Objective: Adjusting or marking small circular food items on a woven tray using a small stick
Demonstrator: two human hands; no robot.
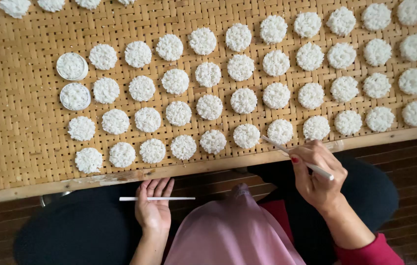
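The right hand point(316, 176) grips a white stick point(296, 158) slanting up-left — tip at the nearest rice cake point(280, 131) — while the left hand point(153, 206) lies open, palm up, under a level second stick point(157, 198).

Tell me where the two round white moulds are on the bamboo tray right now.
In the head view, the two round white moulds sit one above the other at the left end of the rice cake rows on the woven bamboo tray.

Dark wooden plank floor point(414, 157), evenly lit.
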